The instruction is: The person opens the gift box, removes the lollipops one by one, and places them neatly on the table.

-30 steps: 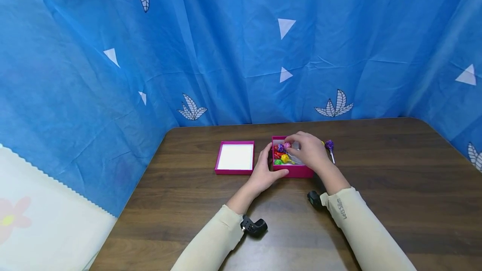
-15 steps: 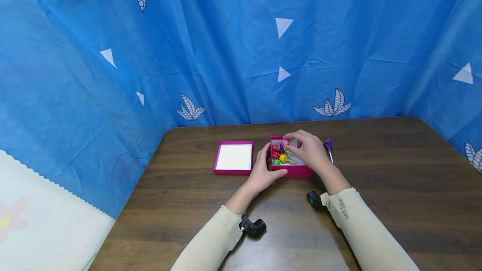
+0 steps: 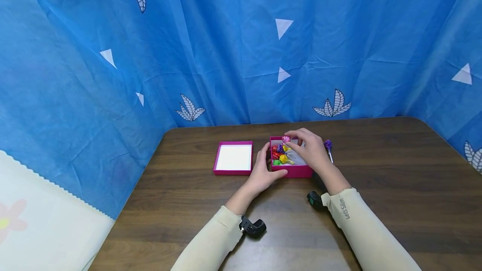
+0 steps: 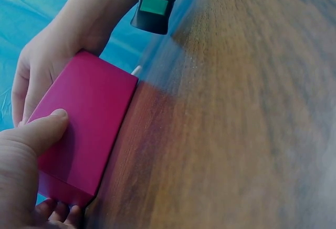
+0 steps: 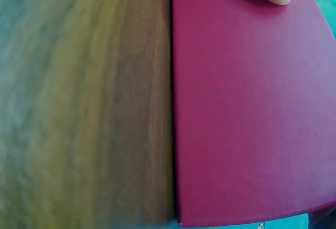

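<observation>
My right hand (image 3: 311,149) is over the magenta box (image 3: 292,172) in the head view. Between its thumb and index finger it pinches a pink-wrapped lollipop (image 3: 286,139) near the box's far rim. Inside lie several more lollipops, among them a red one (image 3: 276,156), a yellow one (image 3: 283,159), a green one (image 3: 277,162) and a purple one (image 3: 280,148). My left hand (image 3: 262,174) holds the box at its near left corner. In the left wrist view its thumb presses the front wall (image 4: 94,118), while the other fingers bend round the side.
Left of the box lies its lid (image 3: 234,157), white inside with a magenta rim. A purple lollipop (image 3: 328,145) lies on the wooden table (image 3: 395,170) just right of the box. Behind the table hangs a blue curtain (image 3: 233,53).
The right hand has lifted the pink lollipop slightly, toward the box's far rim, away from the others. The left hand has kept its hold on the box.
</observation>
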